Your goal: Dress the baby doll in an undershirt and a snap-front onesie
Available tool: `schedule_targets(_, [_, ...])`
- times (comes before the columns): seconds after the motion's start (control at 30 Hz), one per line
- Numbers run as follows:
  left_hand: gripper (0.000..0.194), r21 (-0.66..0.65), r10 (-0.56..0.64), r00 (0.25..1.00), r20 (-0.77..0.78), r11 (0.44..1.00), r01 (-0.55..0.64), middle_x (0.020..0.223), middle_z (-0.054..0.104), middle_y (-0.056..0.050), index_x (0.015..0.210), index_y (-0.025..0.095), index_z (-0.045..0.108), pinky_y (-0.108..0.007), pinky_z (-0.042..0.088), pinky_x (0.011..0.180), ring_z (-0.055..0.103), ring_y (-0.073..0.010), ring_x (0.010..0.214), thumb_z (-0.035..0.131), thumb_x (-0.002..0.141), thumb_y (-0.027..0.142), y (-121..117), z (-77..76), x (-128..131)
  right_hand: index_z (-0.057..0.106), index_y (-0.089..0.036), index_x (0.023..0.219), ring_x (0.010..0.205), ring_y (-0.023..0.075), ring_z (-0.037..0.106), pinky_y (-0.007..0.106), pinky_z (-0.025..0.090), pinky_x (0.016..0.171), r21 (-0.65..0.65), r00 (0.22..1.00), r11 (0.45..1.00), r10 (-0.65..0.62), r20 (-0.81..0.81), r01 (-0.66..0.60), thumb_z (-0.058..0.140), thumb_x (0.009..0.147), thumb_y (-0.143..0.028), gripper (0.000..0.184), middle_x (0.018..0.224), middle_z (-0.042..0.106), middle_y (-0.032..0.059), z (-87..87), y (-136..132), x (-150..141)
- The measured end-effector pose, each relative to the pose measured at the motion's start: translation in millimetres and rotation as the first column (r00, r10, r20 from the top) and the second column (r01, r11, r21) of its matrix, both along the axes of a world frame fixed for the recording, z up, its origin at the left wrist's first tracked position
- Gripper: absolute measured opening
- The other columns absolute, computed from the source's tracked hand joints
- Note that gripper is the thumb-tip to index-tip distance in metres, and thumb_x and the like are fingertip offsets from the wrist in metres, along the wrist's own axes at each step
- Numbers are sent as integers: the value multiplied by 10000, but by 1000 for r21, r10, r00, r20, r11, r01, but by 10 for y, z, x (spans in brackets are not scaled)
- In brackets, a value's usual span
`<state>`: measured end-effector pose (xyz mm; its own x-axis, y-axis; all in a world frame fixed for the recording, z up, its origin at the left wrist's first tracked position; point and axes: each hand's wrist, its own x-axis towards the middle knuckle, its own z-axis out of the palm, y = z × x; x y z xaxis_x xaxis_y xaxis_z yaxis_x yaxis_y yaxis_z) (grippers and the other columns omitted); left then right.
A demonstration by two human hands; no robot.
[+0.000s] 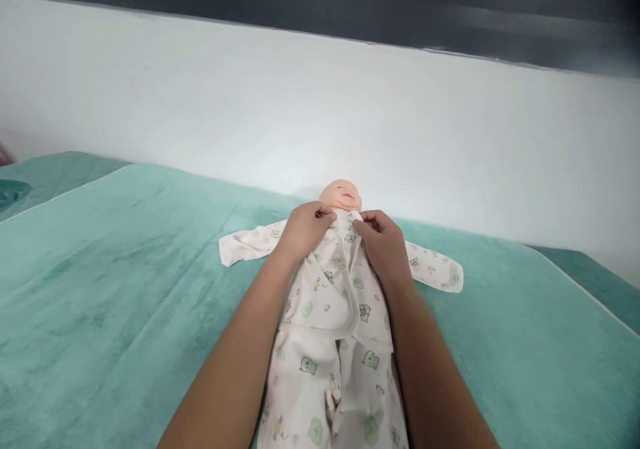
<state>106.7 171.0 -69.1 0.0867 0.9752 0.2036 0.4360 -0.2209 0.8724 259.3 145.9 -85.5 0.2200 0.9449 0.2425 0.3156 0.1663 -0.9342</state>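
A baby doll [341, 194] lies on its back with its head toward the wall. It wears a white baby shirt [320, 296] printed with green bears, sleeves spread out to both sides, and matching pants [305, 386]. At the neckline, my left hand [307, 229] pinches the left edge of the shirt's collar. Opposite it, my right hand [383, 236] pinches the right edge of the collar. The shirt's front panels overlap along the middle and part near the hem. The doll's own hands are not visible at the sleeve ends.
A teal plush sheet [150, 289] covers the surface under the doll. Behind its far edge rises a white wall [250, 102], with a dark grey band [225, 2] above. A dark round patch [13, 192] shows at the far left.
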Motion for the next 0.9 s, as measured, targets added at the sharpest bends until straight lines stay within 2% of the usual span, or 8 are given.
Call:
schedule_targets(0.2, [112,-71,-7,999,54,997,11,741,661,-17,753,176,636,-280,409,636,542,-145,631,593,785,274,-12,17,10,650,-209,841,787,178,577,303,409,746,-16,1000,1000,9,29,-8,608,746,-307,143,866,673,6,17,-13,-18])
schedule_targets(0.33, [105,-30,20,998,66,999,-18,724,643,-10,707,176,596,-263,399,624,545,-137,645,601,774,256,15,-9,42,673,-211,869,802,187,591,318,420,768,0,999,1000,14,41,-14,616,744,-305,166,886,688,13,17,-32,-22])
schedule_targets(0.4, [103,-26,29,992,126,999,-26,704,626,1,718,176,595,-250,394,605,530,-123,622,600,776,260,0,12,62,684,-216,872,804,187,603,321,430,771,25,1000,1000,18,1,-18,623,744,-299,165,877,696,10,10,-38,-29])
schedule_targets(0.6, [62,-123,45,926,375,992,2,648,580,24,754,165,632,-219,362,527,435,-78,520,618,750,226,-106,146,118,702,-225,868,849,193,634,326,460,795,120,989,992,51,-141,-34,665,741,-305,155,897,716,12,12,-53,-60])
schedule_targets(0.77, [69,-129,22,918,396,991,32,677,626,6,766,155,680,-226,411,607,492,-91,582,625,756,196,-117,133,117,701,-227,875,866,196,640,339,466,821,117,992,992,62,-111,-49,657,752,-297,149,908,719,11,22,-57,-64])
schedule_targets(0.9, [92,-109,-10,925,380,993,55,699,632,5,765,154,685,-226,404,606,497,-90,595,612,776,210,-106,100,102,695,-225,869,874,189,630,339,459,839,116,997,992,63,-39,-58,644,769,-290,130,943,711,11,22,-48,-65])
